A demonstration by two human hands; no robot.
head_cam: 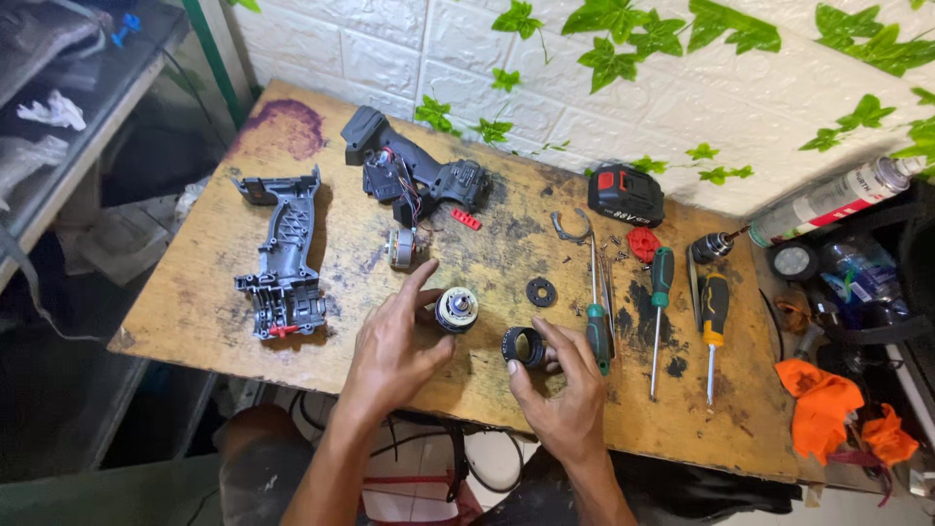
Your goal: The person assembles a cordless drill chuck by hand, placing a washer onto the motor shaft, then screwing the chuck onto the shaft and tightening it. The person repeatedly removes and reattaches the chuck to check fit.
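Left hand reaching up from the lower middle of the frame, forearm angled toward upper right, palm down on the wooden table. Fingers loosely spread, index stretched toward upper right, thumb and fingertips touching the round gear unit just right of the hand, not closed around it. Right hand entering from the bottom, slightly right of centre, wrist bent, back of hand to the camera. Thumb and forefinger pinching the black ring at frame centre, remaining fingers curled beneath and partly concealed.

Near the ring, toward upper right, a small black toothed disc. Above the gear unit, a small motor with wires leading to an opened black tool body. At left, a grey housing half. Right of the hands, a green-handled screwdriver, a yellow-handled screwdriver, a battery pack higher up.

Inner face of the ring hard to make out, partly covered by fingers. Underside of the gear unit out of sight. Spray can cut off at the right edge; orange rag at lower right, the items beside it too cluttered to tell apart. Both elbows out of frame.
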